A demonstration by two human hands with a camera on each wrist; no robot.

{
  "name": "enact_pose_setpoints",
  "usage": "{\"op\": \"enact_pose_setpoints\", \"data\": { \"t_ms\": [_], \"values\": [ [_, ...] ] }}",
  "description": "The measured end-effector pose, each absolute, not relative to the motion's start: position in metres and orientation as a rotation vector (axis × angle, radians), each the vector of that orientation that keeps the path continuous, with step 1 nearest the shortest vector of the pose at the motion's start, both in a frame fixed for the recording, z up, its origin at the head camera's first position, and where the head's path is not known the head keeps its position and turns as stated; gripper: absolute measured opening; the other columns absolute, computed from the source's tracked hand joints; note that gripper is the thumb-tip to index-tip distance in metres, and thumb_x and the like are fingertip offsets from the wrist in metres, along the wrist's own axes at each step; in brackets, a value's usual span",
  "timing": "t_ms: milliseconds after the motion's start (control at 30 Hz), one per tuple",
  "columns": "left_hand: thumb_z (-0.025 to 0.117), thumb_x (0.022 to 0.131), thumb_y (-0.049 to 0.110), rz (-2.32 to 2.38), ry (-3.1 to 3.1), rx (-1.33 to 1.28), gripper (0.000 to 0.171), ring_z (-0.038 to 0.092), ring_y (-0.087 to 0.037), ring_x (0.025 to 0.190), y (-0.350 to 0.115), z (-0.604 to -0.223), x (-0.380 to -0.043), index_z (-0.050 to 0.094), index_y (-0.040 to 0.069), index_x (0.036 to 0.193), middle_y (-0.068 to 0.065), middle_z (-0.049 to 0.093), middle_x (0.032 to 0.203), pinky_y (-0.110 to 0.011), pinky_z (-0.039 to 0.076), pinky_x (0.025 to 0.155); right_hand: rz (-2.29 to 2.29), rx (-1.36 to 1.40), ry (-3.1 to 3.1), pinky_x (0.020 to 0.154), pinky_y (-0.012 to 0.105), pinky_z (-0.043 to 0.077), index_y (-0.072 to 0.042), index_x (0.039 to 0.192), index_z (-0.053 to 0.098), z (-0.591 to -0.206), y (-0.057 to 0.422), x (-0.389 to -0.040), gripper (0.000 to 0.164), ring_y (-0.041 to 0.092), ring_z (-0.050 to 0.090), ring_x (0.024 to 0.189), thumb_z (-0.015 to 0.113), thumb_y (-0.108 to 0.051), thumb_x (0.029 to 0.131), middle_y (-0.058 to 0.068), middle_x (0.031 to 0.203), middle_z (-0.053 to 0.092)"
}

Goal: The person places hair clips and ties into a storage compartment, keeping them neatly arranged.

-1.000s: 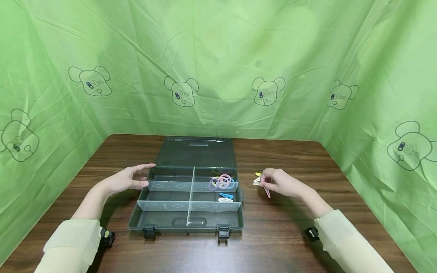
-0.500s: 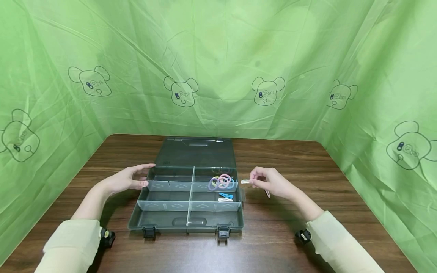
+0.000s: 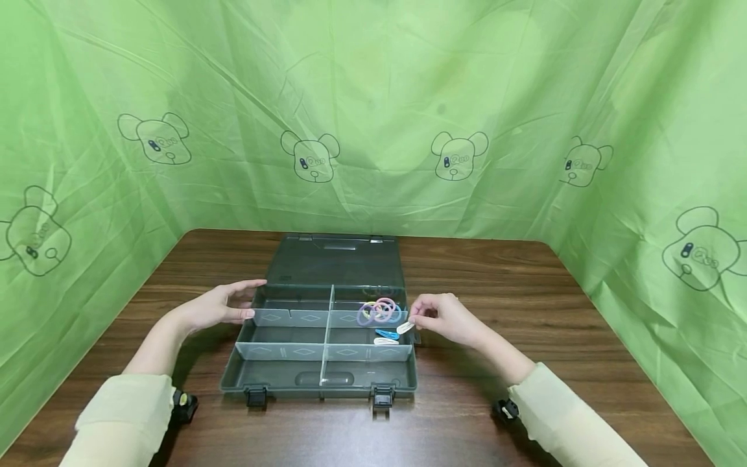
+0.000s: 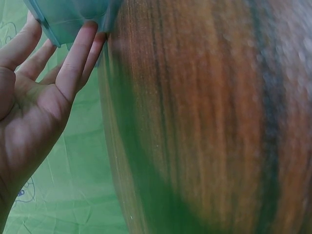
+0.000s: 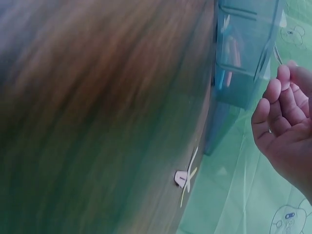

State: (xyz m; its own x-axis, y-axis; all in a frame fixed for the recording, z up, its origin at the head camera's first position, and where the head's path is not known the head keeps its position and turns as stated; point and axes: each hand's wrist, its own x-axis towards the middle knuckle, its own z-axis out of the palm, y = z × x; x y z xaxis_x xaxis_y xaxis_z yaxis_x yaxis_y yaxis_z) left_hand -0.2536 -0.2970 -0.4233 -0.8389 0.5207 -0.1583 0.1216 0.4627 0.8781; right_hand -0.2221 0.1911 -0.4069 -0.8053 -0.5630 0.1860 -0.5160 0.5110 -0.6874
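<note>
From the head, green fabric (image 3: 385, 97) borders a counter (image 3: 502, 272) reaching well right of the compartment box (image 3: 292, 392), at whose right rim the right hand (image 3: 446, 319) pinches a white snap clip (image 3: 404, 327); from the left wrist, the left hand (image 4: 41, 102) touches the box, fingers extended; from the right wrist, loose clips (image 5: 188, 179) lie apart.

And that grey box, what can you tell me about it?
The grey box looks like translucent plastic. It lies flat on the table, its lid open and laid back. Pale dividers split it in six; two black latches sit at the front. Coloured rings lie at right rear, blue and white clips in the right middle. The person's left grip touches its left side.
</note>
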Motion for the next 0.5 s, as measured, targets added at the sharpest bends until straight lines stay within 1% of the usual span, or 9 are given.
{"op": "enact_pose_setpoints", "data": {
  "t_ms": [67,267,300,500],
  "values": [
    [0.065,0.090,0.020,1.327,2.321,0.551,0.073,0.026,-0.049,0.133,-0.2970,-0.4228,-0.2534,0.025,0.011,0.150,-0.032,0.024,0.147,-0.036,0.052,0.092,-1.173,-0.975,2.687,0.058,0.024,0.048,-0.017,0.083,0.065,-0.4081,0.1882,-0.2216,0.005,0.011,0.059,0.065,0.069,-0.016,0.087,-0.007,0.069,0.064],
    [0.064,0.090,0.020,1.315,2.331,0.559,0.072,0.027,-0.049,0.133,-0.2966,-0.4212,-0.2523,0.024,0.011,0.150,-0.032,0.023,0.147,-0.037,0.051,0.092,-1.134,-1.051,2.704,0.057,0.021,0.047,-0.019,0.083,0.065,-0.4085,0.1824,-0.2211,0.006,0.004,0.056,0.066,0.070,-0.018,0.086,-0.011,0.072,0.063],
    [0.065,0.090,0.020,1.319,2.329,0.547,0.072,0.027,-0.048,0.134,-0.2965,-0.4210,-0.2521,0.025,0.013,0.150,-0.031,0.023,0.148,-0.037,0.051,0.092,-1.131,-1.054,2.703,0.058,0.021,0.048,-0.019,0.084,0.065,-0.4080,0.1820,-0.2209,0.005,0.004,0.056,0.066,0.070,-0.019,0.086,-0.011,0.072,0.063],
    [0.065,0.090,0.020,1.329,2.318,0.550,0.072,0.026,-0.048,0.134,-0.2970,-0.4212,-0.2520,0.025,0.013,0.150,-0.030,0.023,0.148,-0.037,0.051,0.092,-1.126,-1.017,2.705,0.061,0.024,0.049,-0.020,0.084,0.065,-0.4043,0.1864,-0.2197,0.006,0.007,0.057,0.068,0.070,-0.022,0.086,-0.011,0.073,0.063]
  ]
}}
